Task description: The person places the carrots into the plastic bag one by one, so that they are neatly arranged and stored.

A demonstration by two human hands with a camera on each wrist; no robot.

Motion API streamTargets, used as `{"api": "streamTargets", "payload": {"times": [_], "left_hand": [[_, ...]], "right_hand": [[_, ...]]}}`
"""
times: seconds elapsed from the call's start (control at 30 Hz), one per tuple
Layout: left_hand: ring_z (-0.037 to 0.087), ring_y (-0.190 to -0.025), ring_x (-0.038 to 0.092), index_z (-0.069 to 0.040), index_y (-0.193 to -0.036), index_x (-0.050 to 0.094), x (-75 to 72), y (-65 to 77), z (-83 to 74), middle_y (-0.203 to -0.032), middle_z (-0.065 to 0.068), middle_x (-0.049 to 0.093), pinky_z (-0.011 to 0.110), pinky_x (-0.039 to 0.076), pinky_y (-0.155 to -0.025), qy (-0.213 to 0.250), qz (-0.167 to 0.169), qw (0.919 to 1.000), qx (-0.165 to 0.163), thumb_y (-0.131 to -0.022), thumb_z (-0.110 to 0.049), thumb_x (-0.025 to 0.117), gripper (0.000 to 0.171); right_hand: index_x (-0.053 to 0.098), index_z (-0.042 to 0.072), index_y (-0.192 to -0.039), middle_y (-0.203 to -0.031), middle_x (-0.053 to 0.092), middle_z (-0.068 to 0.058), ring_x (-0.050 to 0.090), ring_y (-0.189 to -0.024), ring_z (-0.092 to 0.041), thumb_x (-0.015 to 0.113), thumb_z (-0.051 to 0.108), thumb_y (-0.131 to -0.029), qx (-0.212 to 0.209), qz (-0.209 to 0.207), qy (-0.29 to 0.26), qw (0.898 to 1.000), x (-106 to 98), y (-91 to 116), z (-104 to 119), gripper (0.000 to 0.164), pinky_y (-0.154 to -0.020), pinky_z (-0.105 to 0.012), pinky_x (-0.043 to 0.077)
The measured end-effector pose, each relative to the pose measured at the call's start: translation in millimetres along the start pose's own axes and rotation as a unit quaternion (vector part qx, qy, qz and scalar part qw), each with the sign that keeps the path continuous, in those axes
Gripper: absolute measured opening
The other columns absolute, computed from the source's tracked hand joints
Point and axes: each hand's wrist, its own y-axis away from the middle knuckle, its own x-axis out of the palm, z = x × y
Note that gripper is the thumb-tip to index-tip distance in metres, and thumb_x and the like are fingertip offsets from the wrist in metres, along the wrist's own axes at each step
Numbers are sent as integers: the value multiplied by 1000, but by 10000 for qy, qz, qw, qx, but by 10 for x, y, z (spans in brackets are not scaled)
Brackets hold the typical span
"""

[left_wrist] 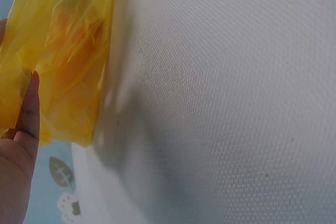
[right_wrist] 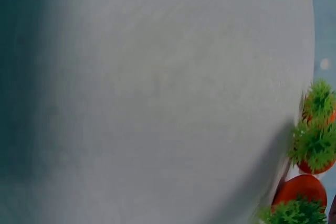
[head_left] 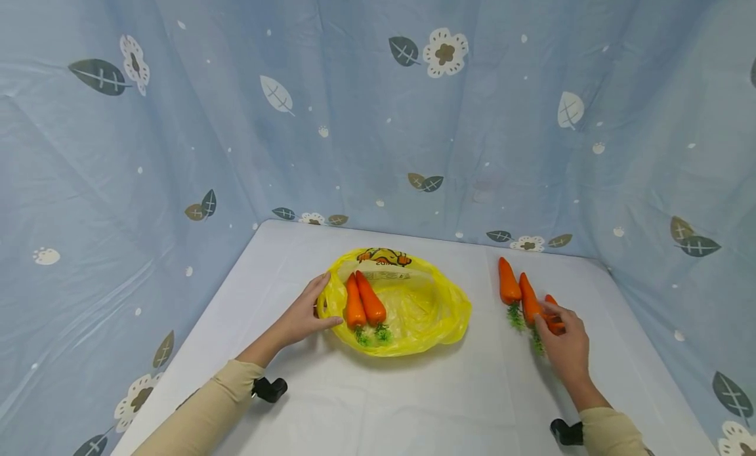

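Observation:
A yellow plastic bag [head_left: 422,308] lies open in the middle of the white table [head_left: 413,403] with two orange carrots [head_left: 363,302] side by side inside it, leafy ends toward me. My left hand [head_left: 321,305] holds the bag's left rim between thumb and fingers; the left wrist view shows the thumb [left_wrist: 26,114] against the yellow bag [left_wrist: 63,51]. To the right, three carrots lie on the table. My right hand [head_left: 552,328] grips the rightmost carrot [head_left: 551,303], beside the other two carrots [head_left: 509,282]. Their green tops [right_wrist: 315,145] show in the right wrist view.
Blue cloth printed with leaves and flowers [head_left: 378,115] walls in the table at the back and on both sides. The table's front half is bare white surface. Black wrist mounts [head_left: 268,389] sit on both beige sleeves.

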Motion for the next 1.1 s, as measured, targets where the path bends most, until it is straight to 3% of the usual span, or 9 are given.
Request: {"api": "streamTargets", "payload": {"times": [0.17,0.4,0.73,1.0,1.1], "left_hand": [[44,-150,23,-2,-163,15,1,2,-4,-166,22,15,59,26,-118,23,6,10000,-31,-87,-31,82,105],[44,-150,24,-3,-163,15,7,4,-12,-166,22,15,59,27,-118,-5,8,10000,-64,-87,-31,82,106],[45,-150,23,-2,-163,16,-1,26,-39,-166,23,16,60,27,-118,-68,12,9999,-97,-87,-31,81,104],[44,-150,24,-3,-163,15,-7,22,-27,-166,22,16,60,26,-118,-103,10,9999,-76,-87,-30,81,104],[44,-150,23,-3,-163,15,-11,21,-20,-166,22,15,60,25,-118,-65,4,10000,-63,-87,-29,82,104]], "right_hand": [[69,3,-129,-122,64,-15,51,-100,-26,72,12,-95,91,-119,165,9998,-43,-5,-56,35,-76,-22,40],[68,7,-132,-125,61,-11,47,-100,-16,68,22,-99,460,21,410,9981,-129,-4,-125,36,-73,-21,40],[64,4,-135,-126,58,-18,51,-110,-32,66,24,-100,729,166,572,9956,-189,14,-209,41,-78,-28,38],[57,2,-142,-139,49,-25,50,-119,-40,64,30,-101,987,703,519,9913,-269,19,-274,50,-72,-13,40],[53,3,-146,-148,41,-29,47,-127,-46,63,36,-101,1303,1029,539,9846,-282,8,-307,56,-81,-25,52]]}}
